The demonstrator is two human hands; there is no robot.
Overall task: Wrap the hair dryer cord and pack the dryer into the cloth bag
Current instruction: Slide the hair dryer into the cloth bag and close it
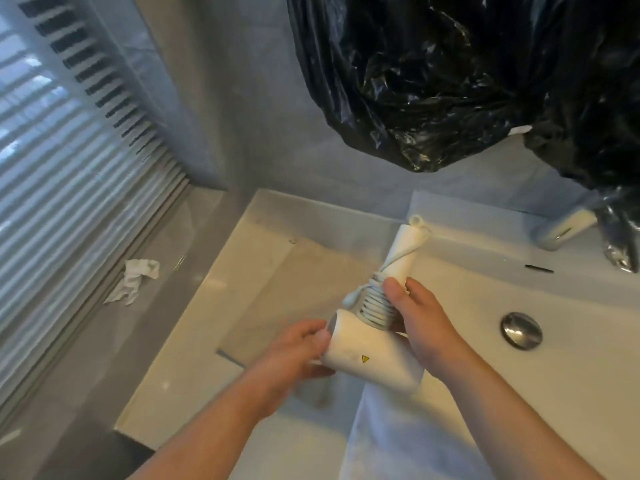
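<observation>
Overhead, at one o'clock, a black plastic sheet is seen above the counter, across which the cloth bag is laid toward six o'clock. At the centre the hair dryer is held over it, its barrel clasped in the grip of the left hand at eight o'clock, its handle and coiled cord enclosed in the grip of the right hand at three o'clock.

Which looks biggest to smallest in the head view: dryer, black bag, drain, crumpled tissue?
Largest: black bag.
Next: dryer, though nearness to the camera enlarges it.
The tissue and drain look about alike, so unranked.
</observation>
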